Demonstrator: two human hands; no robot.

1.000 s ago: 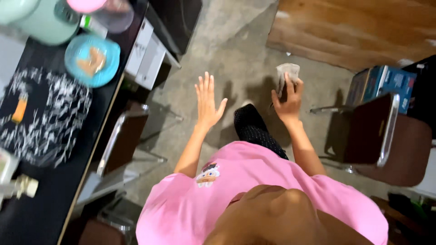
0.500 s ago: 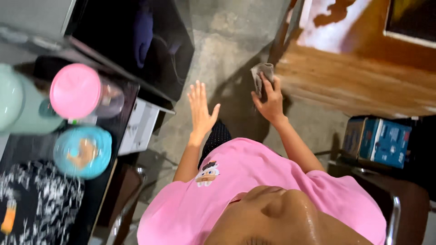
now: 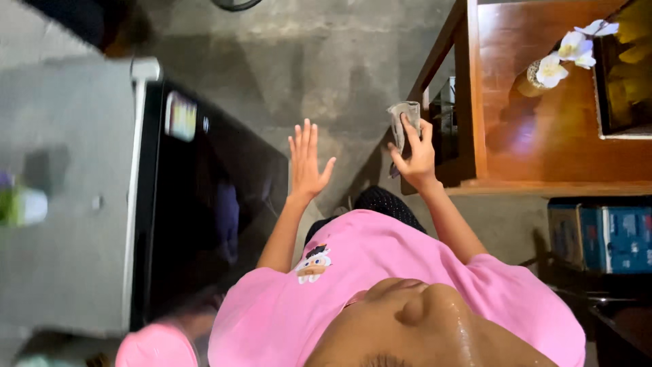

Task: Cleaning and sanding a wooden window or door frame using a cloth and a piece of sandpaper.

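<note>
So the right hand (image 3: 415,158) was gripping a small crumpled grey cloth rag (image 3: 402,117), fingers wrapped over the front of it, holding it up right at the near-left corner of a glossy reddish-brown wooden cabinet (image 3: 543,143). I couldn't really tell whether the rag was touching the wood or just hanging beside it; the angle's rough. The left hand (image 3: 305,160) was wide open, fingers spread, holding nothing, hovering over the bare grey concrete floor (image 3: 319,61).

The rag looked soft, floppy and light, so it should bunch up easily. I'd guess a fistful in the middle is the best hold, otherwise the loose ends dangle.

On the cabinet top further right stood a little pot of white orchid flowers (image 3: 567,54). A black glossy appliance with a grey top (image 3: 204,204) sat off to the left, and a blue cardboard box (image 3: 604,234) sat low on the right.
</note>
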